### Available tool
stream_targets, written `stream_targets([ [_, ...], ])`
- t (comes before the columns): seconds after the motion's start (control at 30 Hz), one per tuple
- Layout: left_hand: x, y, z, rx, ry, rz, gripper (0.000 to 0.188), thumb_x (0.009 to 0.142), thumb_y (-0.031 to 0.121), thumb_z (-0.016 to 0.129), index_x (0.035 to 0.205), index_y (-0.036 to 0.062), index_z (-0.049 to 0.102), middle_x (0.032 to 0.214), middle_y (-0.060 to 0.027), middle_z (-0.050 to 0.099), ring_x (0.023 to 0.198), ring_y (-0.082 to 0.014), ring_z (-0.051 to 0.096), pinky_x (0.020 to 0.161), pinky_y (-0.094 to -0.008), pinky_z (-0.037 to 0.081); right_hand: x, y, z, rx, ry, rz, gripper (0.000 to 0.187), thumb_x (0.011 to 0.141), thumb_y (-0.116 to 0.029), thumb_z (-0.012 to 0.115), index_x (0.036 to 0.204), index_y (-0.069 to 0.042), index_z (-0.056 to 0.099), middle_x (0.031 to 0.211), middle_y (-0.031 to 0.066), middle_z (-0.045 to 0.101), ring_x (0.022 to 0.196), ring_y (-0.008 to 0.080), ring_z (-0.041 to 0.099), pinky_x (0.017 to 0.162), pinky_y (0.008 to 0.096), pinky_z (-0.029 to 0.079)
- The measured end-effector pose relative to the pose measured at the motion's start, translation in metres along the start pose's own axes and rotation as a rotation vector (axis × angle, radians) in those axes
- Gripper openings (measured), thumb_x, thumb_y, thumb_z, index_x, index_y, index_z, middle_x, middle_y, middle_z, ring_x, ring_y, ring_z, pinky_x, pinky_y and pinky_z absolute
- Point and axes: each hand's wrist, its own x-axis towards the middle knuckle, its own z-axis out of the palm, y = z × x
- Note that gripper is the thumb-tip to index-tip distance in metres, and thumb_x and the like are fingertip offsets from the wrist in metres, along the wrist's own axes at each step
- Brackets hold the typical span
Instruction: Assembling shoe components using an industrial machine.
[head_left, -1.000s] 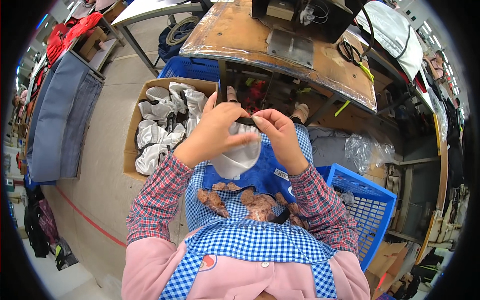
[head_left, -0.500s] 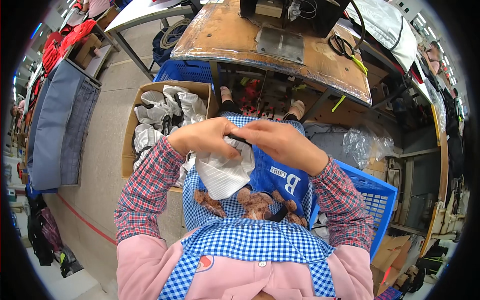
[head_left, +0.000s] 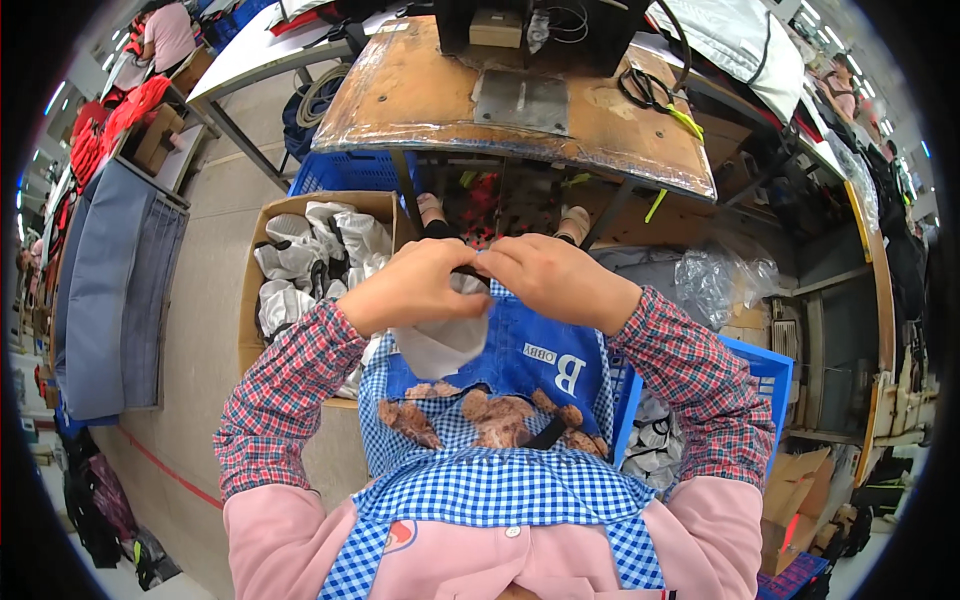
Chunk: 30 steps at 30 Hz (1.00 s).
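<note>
A white fabric piece with a black edge [head_left: 440, 345] hangs from my hands above my lap. My left hand [head_left: 412, 290] is closed round its upper part, thumb bent over the cloth. Touching it, my right hand [head_left: 558, 282] pinches the black edge at the top, its fingers curled and partly hidden. Below the cloth lies the checked apron [head_left: 540, 485] with a blue panel and brown bear figures. To the left, a cardboard box [head_left: 250, 290] holds many similar white pieces with black trim. More white pieces [head_left: 655, 440] sit in a blue crate [head_left: 775, 390] by my right arm.
A worn wooden workbench [head_left: 400, 110] stands ahead, with a metal plate [head_left: 522, 100] and a black cable on it. Under it are my feet and red scraps. Another blue crate [head_left: 350, 172] sits behind the box. Clear plastic wrap [head_left: 705, 285] lies at the right.
The view has shifted, so the bench appears higher. The fabric has turned and shows less of its striped face. My right fingers, earlier stretched over the edge, are now more curled.
</note>
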Motion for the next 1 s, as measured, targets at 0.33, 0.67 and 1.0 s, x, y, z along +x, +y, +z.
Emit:
stream_targets([
  [0.33, 0.06, 0.005, -0.042, -0.268, -0.098, -0.166, 0.03, 0.073, 0.012, 0.06, 0.1, -0.0012, 0.063, 0.083, -0.0022, 0.062, 0.077, -0.0117, 0.057, 0.072, -0.0252, 0.047, 0.004, 0.033, -0.017, 0.011, 0.335, 0.169, 0.017, 0.087, -0.008, 0.057, 0.103, -0.002, 0.056, 0.095, 0.0127, 0.06, 0.087, 0.0295, 0.063, 0.075, 0.0376, 0.052],
  [0.67, 0.132, 0.0, -0.1, -0.738, 0.014, -0.268, 0.013, 0.079, 0.009, 0.06, 0.089, 0.0018, 0.064, 0.089, -0.0058, 0.062, 0.079, -0.0141, 0.06, 0.07, -0.0269, 0.049, 0.036, 0.1, -0.036, 0.255, 0.634, 0.436, 0.016, 0.092, -0.014, 0.058, 0.093, 0.001, 0.06, 0.082, 0.0171, 0.064, 0.077, 0.0349, 0.063, 0.067, 0.0396, 0.05],
  [1.0, 0.205, -0.061, -0.135, -0.088, -0.003, 0.028, 0.007, 0.073, 0.005, 0.062, 0.079, 0.0027, 0.062, 0.08, -0.0104, 0.058, 0.078, -0.0234, 0.057, 0.071, -0.0292, 0.046, 0.061, 0.151, -0.043, 0.54, 0.625, 0.592, 0.027, 0.097, -0.019, 0.058, 0.104, 0.007, 0.061, 0.082, 0.0096, 0.069, 0.076, 0.0135, 0.069, 0.066, 0.0247, 0.054],
])
